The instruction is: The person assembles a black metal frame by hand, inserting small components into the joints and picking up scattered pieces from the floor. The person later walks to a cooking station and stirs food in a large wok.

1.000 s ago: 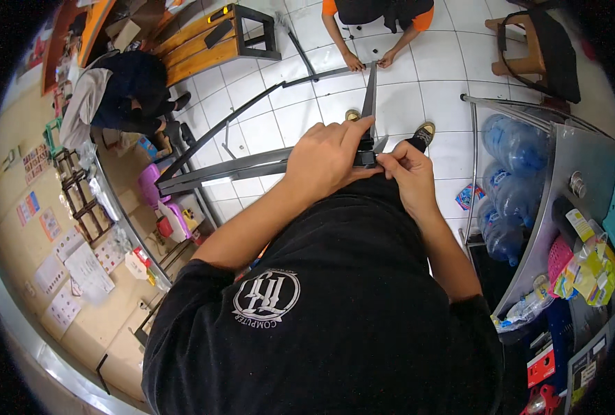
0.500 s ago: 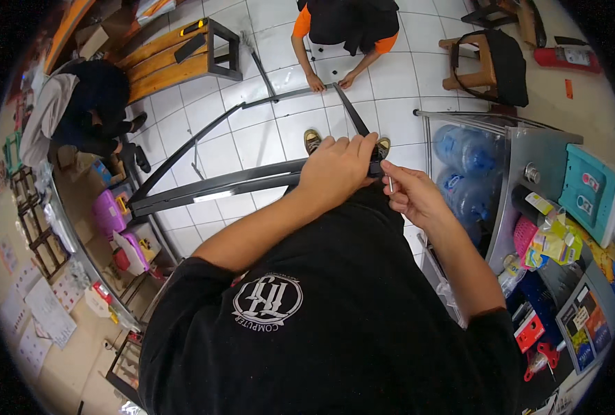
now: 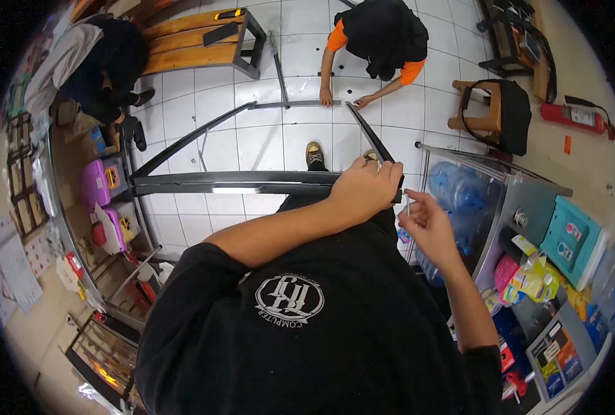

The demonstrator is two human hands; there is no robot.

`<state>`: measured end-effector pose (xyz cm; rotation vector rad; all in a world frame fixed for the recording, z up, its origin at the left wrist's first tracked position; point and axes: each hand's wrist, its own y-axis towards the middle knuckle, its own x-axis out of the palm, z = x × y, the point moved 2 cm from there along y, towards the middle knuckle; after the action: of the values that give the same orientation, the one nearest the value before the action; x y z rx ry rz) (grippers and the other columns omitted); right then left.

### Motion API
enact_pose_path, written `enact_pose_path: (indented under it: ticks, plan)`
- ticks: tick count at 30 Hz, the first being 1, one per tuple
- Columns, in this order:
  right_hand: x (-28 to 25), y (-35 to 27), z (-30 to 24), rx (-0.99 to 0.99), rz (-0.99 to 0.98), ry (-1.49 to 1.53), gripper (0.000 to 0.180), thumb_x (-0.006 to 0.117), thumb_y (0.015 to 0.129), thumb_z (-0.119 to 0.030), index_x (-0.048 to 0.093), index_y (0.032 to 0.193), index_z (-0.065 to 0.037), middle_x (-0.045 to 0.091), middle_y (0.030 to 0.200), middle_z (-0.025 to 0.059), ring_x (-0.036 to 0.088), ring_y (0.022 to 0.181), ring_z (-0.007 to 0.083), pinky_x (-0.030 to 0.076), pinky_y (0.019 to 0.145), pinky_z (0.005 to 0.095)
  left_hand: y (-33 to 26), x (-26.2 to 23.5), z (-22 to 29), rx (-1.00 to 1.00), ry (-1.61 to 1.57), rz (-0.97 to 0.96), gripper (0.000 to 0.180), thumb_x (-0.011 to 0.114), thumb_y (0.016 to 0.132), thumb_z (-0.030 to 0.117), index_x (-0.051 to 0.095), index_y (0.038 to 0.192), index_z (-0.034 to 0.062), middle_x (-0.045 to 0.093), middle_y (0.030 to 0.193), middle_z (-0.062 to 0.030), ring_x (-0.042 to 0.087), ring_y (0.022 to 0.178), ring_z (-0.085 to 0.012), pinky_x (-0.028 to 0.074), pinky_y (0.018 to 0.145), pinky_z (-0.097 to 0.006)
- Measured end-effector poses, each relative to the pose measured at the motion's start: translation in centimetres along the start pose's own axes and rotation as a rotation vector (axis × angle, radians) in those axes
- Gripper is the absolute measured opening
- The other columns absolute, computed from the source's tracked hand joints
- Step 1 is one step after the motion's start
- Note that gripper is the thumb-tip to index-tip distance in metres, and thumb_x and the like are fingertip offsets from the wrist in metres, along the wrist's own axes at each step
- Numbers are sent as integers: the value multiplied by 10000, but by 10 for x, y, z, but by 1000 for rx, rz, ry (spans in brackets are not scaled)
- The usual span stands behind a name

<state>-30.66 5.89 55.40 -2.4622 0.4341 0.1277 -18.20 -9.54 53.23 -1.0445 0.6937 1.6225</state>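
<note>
A large frame of dark metal bars (image 3: 279, 182) stretches across in front of me. My left hand (image 3: 368, 191) is closed over its near right corner, gripping the bar from above. Just beside that corner, my right hand (image 3: 426, 223) pinches a thin silver rod (image 3: 408, 205) that looks like a hex key. Its upper end is at the corner; whether it sits in a screw cannot be seen. Across the frame, a person with orange sleeves (image 3: 389, 34) has one hand on the far bar (image 3: 300, 104) and the other by the end of the right bar (image 3: 371, 131).
Blue water bottles (image 3: 456, 190) stand in a rack at right, beside a cluttered metal cabinet (image 3: 536, 207). A wooden bench (image 3: 186, 45) and a seated person (image 3: 103, 59) are at far left. A stool (image 3: 484, 114) stands far right, small dark pieces (image 3: 349, 90) lying on the tiles.
A small gap now shows at the far right corner, where the co-worker's hands have moved apart. My hands stay at the near corner, the rod still in my right. The whole view has shifted.
</note>
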Motion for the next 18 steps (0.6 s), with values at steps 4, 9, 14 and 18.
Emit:
enact_pose_path:
  ticks: [4, 9, 14, 18]
  plan:
    - [-4, -4, -8, -359, -77, -457, 480, 695, 900, 14, 540, 1354, 6, 696, 1003, 144, 722, 907, 240, 573, 809, 366, -2, -5, 0, 10, -50, -12, 774, 871, 689, 375, 531, 1290, 25, 652, 990, -98, 688, 870, -263, 499, 752, -387]
    - [-25, 24, -6, -1114, -58, -1030, 399, 713, 896, -80, 611, 1263, 41, 683, 1099, 153, 688, 972, 306, 562, 843, 390, 0, -6, -2, 2, -56, -72, 785, 869, 694, 380, 535, 1312, 30, 664, 991, -99, 688, 883, -271, 507, 778, -386]
    - [-29, 41, -7, -1345, -45, -1055, 410, 746, 872, -183, 644, 1174, 74, 669, 1035, 120, 651, 888, 242, 565, 804, 349, -2, -8, -1, 17, -54, -40, 771, 871, 694, 363, 542, 1322, 61, 676, 1033, -101, 693, 923, -278, 520, 826, -392]
    - [-28, 45, 1, -1396, -7, -987, 414, 749, 877, -208, 646, 1161, 75, 666, 991, 106, 640, 855, 224, 567, 733, 326, 1, -12, 3, -7, -26, -63, 783, 872, 693, 371, 538, 1340, 83, 683, 1048, -119, 694, 920, -287, 524, 810, -387]
